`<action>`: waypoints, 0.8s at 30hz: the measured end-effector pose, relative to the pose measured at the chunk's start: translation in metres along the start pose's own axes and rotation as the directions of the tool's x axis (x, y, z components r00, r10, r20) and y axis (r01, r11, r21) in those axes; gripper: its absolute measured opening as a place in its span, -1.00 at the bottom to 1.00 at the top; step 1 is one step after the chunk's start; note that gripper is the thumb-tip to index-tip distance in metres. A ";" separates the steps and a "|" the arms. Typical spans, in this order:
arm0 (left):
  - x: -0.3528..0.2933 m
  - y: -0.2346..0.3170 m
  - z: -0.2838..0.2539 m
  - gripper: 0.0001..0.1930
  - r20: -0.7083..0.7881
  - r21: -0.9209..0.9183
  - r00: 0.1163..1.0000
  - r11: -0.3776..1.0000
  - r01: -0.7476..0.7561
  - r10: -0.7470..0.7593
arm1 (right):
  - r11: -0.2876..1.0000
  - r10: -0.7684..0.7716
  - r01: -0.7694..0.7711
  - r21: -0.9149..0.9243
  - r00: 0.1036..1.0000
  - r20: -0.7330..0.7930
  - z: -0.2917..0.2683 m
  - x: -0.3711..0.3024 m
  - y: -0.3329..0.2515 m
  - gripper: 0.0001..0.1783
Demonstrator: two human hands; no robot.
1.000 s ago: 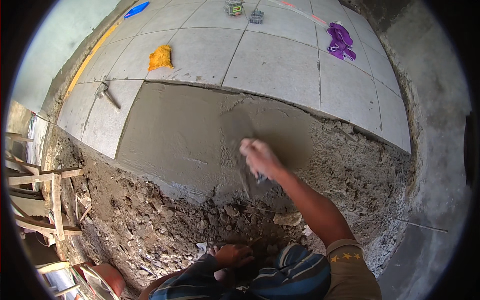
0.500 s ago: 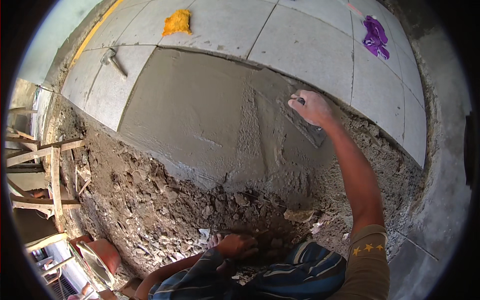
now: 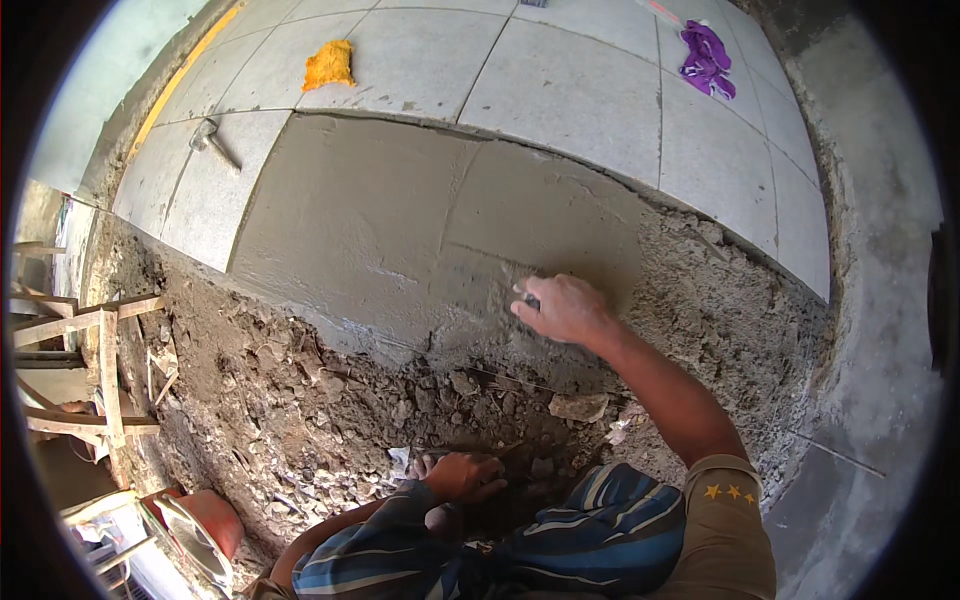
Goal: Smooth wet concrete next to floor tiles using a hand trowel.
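My right hand [image 3: 565, 308] is closed around the handle of a flat plastering trowel [image 3: 531, 300], whose blade is smeared by motion. The trowel lies low over the wet grey mortar bed [image 3: 350, 200], at its near right part. Smooth mortar spreads behind and left of the hand, with a rougher band just left of the trowel. My left hand [image 3: 465, 476] hangs by my knee above the rubble, its fingers loosely apart and nothing seen in them. Its fingertips are partly in shadow.
Pale floor tiles [image 3: 560, 90] border the mortar's far side. On them lie a hammer [image 3: 214, 146], an orange cloth [image 3: 330, 66] and a purple cloth [image 3: 707, 60]. Broken rubble [image 3: 330, 420] covers the near ground. Wooden frames [image 3: 108, 370] and a reddish bucket [image 3: 208, 525] stand left.
My right hand has swept the trowel leftward and nearer to me. The far right mortar, ridged before, now looks smoother. My left hand stays by my knee, and the view has shifted slightly.
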State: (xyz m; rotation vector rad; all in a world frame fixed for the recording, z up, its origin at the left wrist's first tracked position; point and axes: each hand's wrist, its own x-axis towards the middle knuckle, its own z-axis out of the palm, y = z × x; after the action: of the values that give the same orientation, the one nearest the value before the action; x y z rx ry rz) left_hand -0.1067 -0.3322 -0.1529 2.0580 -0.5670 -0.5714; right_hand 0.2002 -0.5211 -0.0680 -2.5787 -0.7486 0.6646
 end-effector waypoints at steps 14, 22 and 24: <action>-0.007 0.001 -0.005 -0.67 -0.046 -0.033 0.999 0.999 0.019 -0.020 | 0.886 0.440 -0.291 0.362 0.774 -0.454 0.004 -0.063 0.073 -0.45; -0.010 -0.007 -0.001 -0.68 -0.021 -0.003 1.000 1.000 0.022 -0.022 | 0.898 0.319 -0.167 0.406 0.884 -0.342 0.022 0.002 0.009 -0.43; -0.012 -0.007 0.001 -0.67 0.003 0.028 0.998 0.998 0.059 -0.059 | 0.930 0.228 -0.117 0.349 0.928 -0.294 0.031 0.027 -0.015 -0.43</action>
State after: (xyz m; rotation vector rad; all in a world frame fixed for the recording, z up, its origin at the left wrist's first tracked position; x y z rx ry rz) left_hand -0.1158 -0.3223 -0.1574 2.1059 -0.5204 -0.6055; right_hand 0.1977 -0.4870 -0.0956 -2.3745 -0.2729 0.3509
